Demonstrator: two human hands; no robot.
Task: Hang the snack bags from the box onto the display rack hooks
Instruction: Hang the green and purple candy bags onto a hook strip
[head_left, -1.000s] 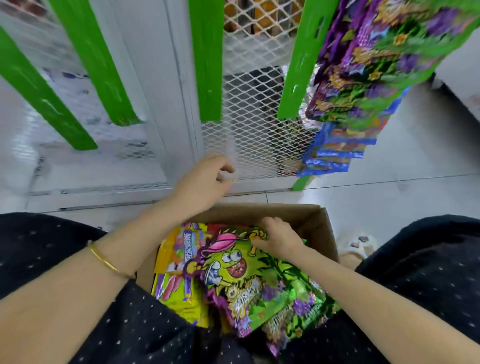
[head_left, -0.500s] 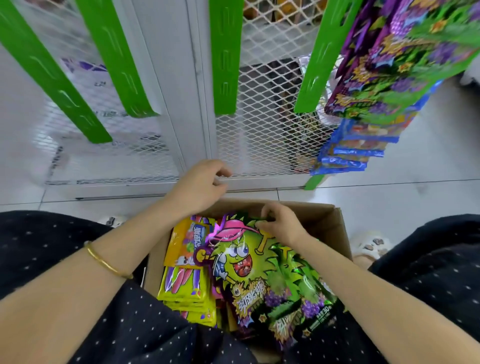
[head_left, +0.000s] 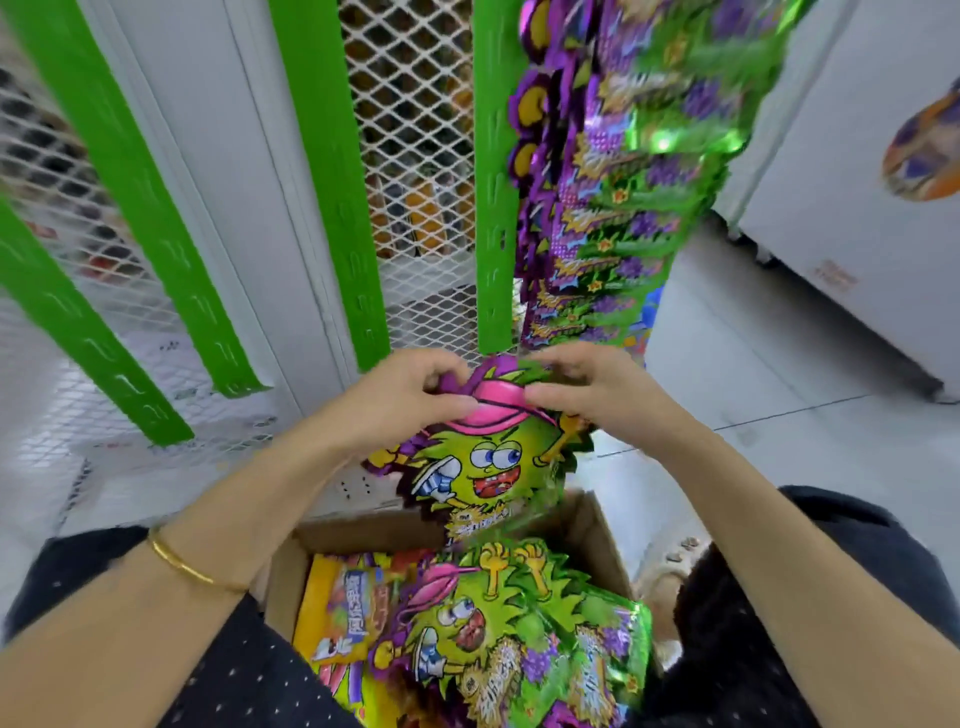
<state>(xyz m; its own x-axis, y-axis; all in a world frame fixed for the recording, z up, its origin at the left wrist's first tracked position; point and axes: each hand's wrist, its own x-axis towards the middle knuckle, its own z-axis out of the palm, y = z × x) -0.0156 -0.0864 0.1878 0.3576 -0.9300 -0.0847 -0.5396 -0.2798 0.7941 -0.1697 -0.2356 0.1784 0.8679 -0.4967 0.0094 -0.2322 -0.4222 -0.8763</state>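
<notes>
At far left two green slotted uprights slant down over white mesh and end above the floor. A white post stands right of them, then a third upright, a strip of open mesh panel, and a fourth upright. No goods hang in front of the mesh between those last two.

The left forearm, with a thin gold bangle at the wrist, reaches up from the lower left. The left hand pinches the top left edge of a snack bag, fingers curled over the pink cap printed on it. The right hand pinches the top right edge in the same way. The bag hangs upright between the two hands, raised clear of the box, its top edge just below the foot of the fourth upright.

The open cardboard box sits low between the person's knees. Yellow packs lie along its left wall, and green bags of the same kind fill the rest and lap over its right rim.

Above the right hand a dense row of hung bags juts out from the rack; its lowest edges come near the right hand's fingers. Further right lies bare tiled floor, bounded by a white cabinet.
</notes>
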